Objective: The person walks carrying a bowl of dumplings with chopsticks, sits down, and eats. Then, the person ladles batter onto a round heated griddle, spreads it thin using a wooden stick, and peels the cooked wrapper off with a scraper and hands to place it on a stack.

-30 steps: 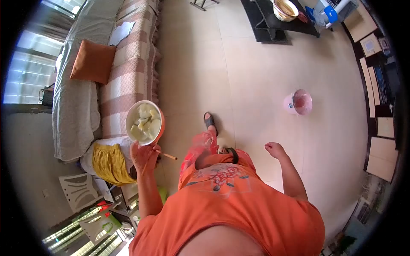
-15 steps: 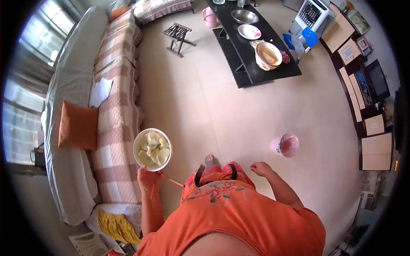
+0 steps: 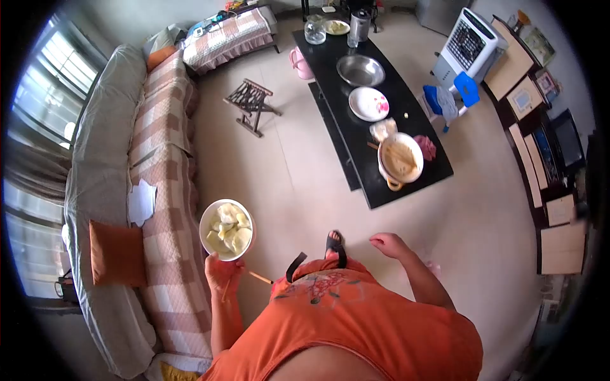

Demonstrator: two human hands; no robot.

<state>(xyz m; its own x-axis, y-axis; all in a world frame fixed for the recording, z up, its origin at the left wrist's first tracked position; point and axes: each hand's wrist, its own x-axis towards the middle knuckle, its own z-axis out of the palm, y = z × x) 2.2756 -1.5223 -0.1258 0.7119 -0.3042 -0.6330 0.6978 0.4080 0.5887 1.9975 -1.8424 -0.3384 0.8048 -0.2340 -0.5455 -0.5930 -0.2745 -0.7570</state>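
My left hand [image 3: 222, 273] grips a white bowl [image 3: 203, 233] near its rim, at waist height on the left. Pale dumplings [image 3: 230, 228] fill much of the bowl. A pair of chopsticks [image 3: 260, 277] is also in this hand, one pointing right and another lying down along the wrist. My right hand [image 3: 389, 245] hangs at my right side with its fingers curled closed; nothing shows in it. Ahead is a black table [image 3: 406, 190], apart from both hands. On its near end stands a pot [image 3: 401, 159] with brownish liquid inside.
On the table are a plate with pink marks [image 3: 367, 105], a steel basin [image 3: 361, 70] and a glass jar [image 3: 315, 30]. A folding stool [image 3: 251, 101] stands on the floor left of it. A checked sofa [image 3: 165, 254] runs along my left; an air cooler [image 3: 469, 47] stands at the far right.
I have walked forward: the table, pot and stool are nearer, and the pink bucket is now mostly hidden behind my right arm. The bowl stays in my left hand.
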